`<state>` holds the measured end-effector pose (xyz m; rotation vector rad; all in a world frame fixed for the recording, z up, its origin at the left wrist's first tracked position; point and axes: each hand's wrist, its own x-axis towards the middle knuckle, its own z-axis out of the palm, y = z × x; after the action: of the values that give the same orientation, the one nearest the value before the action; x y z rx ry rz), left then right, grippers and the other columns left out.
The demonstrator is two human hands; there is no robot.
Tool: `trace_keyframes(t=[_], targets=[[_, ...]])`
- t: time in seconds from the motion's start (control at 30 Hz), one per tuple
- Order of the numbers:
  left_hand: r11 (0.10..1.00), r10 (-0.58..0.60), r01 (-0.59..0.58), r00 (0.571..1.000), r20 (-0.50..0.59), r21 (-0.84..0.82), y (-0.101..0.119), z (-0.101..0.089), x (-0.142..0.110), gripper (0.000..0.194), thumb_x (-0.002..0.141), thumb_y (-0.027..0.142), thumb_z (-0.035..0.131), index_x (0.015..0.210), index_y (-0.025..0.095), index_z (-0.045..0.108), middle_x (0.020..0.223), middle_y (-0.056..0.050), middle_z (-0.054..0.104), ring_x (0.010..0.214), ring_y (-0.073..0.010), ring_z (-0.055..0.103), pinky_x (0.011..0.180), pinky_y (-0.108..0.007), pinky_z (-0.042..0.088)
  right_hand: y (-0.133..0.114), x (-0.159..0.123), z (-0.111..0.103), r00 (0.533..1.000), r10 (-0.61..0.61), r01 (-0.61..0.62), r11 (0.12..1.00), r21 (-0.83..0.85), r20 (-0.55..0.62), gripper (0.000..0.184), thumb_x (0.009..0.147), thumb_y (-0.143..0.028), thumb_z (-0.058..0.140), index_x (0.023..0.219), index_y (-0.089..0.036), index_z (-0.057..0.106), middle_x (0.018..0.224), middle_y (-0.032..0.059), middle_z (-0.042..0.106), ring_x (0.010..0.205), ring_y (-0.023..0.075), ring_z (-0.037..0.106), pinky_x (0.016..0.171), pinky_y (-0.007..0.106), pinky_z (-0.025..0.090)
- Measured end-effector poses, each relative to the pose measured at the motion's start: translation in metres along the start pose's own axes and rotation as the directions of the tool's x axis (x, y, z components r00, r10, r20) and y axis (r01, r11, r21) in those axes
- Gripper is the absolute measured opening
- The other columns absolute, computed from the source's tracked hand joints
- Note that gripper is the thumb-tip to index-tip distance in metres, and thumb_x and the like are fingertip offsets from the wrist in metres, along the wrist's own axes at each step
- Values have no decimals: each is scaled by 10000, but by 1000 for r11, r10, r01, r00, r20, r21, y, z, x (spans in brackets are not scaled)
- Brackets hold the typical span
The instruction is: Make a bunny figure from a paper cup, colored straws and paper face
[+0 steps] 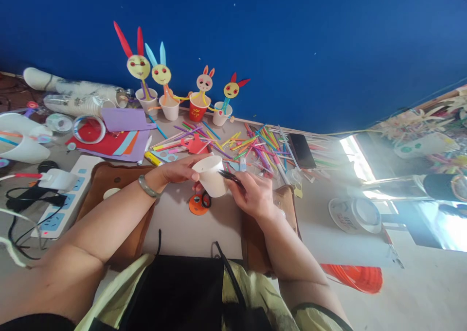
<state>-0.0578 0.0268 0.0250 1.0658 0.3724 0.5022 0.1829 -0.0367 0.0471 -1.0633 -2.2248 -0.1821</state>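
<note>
My left hand [184,169] is closed on the rim of a white paper cup [211,178], which tilts above the table. My right hand [254,192] grips a slim black pointed tool [229,175], its tip against the side of the cup. Whether it is scissors or a pen I cannot tell. Beneath the cup lies an orange paper disc [197,205] with a drawn face, and a black loop [206,199] overlaps its edge.
Behind my hands lie many coloured straws [255,146]. Rabbit-faced figures in cups [170,108] line the blue wall. At left are coloured paper [124,119] and a power strip [69,195]; at right, a phone [302,150], a paper bowl [343,214] and a bottle [401,187].
</note>
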Motion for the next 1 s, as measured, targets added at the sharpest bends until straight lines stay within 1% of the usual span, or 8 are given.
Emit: trace_keyframes(t=[0.13, 0.33, 0.43, 0.53, 0.7, 0.83, 0.93, 1.0], targets=[[999, -25, 26, 1000, -8, 40, 3, 2, -2, 698, 585, 478, 833, 1154, 108, 670, 730, -79, 694, 536, -189, 605, 495, -285, 464, 1, 0, -1, 999, -41, 41, 999, 4, -2, 196, 993, -282, 556, 823, -192, 596, 581, -16, 574, 512, 112, 510, 514, 258, 324], [998, -15, 16, 1000, -16, 61, 4, 1, -1, 673, 558, 502, 849, 1083, 104, 713, 757, -92, 699, 539, -177, 594, 487, -270, 445, 1, 0, -2, 998, -28, 27, 999, 31, 49, 212, 996, -304, 543, 820, -200, 601, 586, -19, 564, 504, 107, 484, 518, 253, 321], [996, 15, -12, 999, -32, 87, 4, 0, 0, 653, 542, 512, 861, 1037, 105, 736, 846, -122, 726, 619, -194, 631, 517, -261, 458, 0, 0, -2, 998, -40, 37, 998, 56, 47, 211, 997, -299, 548, 821, -196, 599, 601, -15, 577, 515, 107, 495, 523, 249, 335], [997, 28, -28, 1000, -6, 75, 4, -1, 0, 632, 557, 508, 855, 1030, 107, 738, 898, -138, 734, 708, -219, 663, 564, -262, 481, 0, 0, -3, 997, -42, 38, 997, 68, 57, 208, 998, -302, 551, 830, -193, 608, 601, -15, 576, 514, 108, 494, 522, 250, 335], [999, -32, 31, 998, 45, 30, 4, -1, 0, 634, 571, 483, 847, 1076, 122, 720, 826, -110, 716, 626, -189, 627, 510, -241, 440, 0, -1, -4, 995, -27, 18, 996, 90, 101, 232, 1009, -323, 535, 838, -194, 626, 608, -8, 585, 521, 112, 501, 538, 246, 355], [1000, -22, 22, 999, 27, 23, 5, -1, -1, 658, 539, 506, 867, 1052, 118, 729, 842, -120, 718, 651, -201, 637, 523, -248, 459, -1, 0, -4, 993, -28, 13, 991, 130, 113, 254, 1014, -324, 528, 820, -194, 626, 608, -4, 595, 525, 110, 507, 538, 238, 367], [1000, -11, 10, 999, 33, 27, 2, -3, -1, 691, 544, 531, 873, 1074, 110, 731, 874, -136, 732, 694, -220, 663, 558, -263, 489, -1, 1, -4, 993, 15, -43, 967, 252, 114, 258, 1011, -341, 538, 819, -193, 629, 596, -13, 584, 515, 105, 490, 525, 234, 369], [1000, 2, -3, 1000, 25, 24, -3, -7, -1, 696, 568, 547, 867, 1093, 111, 729, 879, -146, 741, 719, -240, 684, 586, -286, 514, -1, 1, -4, 985, 118, -156, 916, 369, 124, 299, 1014, -399, 526, 814, -197, 619, 575, -30, 551, 498, 101, 454, 504, 234, 361]])
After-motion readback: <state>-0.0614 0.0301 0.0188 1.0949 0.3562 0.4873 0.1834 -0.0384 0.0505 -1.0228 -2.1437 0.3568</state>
